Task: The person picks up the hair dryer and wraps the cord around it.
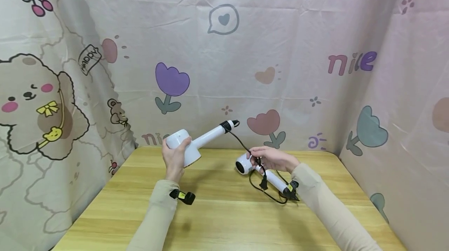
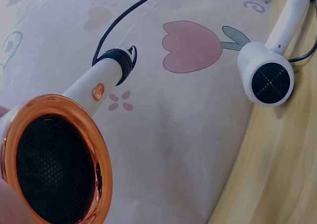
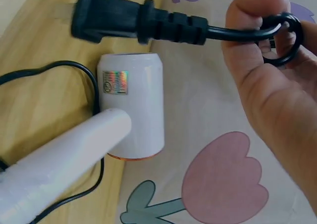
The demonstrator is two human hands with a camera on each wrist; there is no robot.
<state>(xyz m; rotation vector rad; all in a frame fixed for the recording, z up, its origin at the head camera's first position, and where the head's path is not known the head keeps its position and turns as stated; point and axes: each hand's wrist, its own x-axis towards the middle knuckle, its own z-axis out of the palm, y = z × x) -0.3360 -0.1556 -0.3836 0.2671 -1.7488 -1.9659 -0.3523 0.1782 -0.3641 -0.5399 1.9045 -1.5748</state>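
Note:
My left hand [image 1: 174, 159] grips the head of a white hair dryer [image 1: 210, 137], held above the table with its handle pointing up and to the right. Black cord is wound round the end of that handle. In the left wrist view the dryer's copper-coloured ring [image 2: 104, 159] surrounds a dark mesh. My right hand [image 1: 273, 159] pinches the loose part of this cord near its black plug [image 3: 111, 18], which hangs below the fingers. Beneath the right hand a second white hair dryer [image 1: 275, 181] lies on the table, partly hidden by that hand.
The second dryer's black cord [image 1: 261, 190] loops over the wooden table [image 1: 210, 223]. A printed cloth [image 1: 224, 56] hangs behind the table and along both sides. Black cameras [image 1: 188, 198] are strapped to the wrists.

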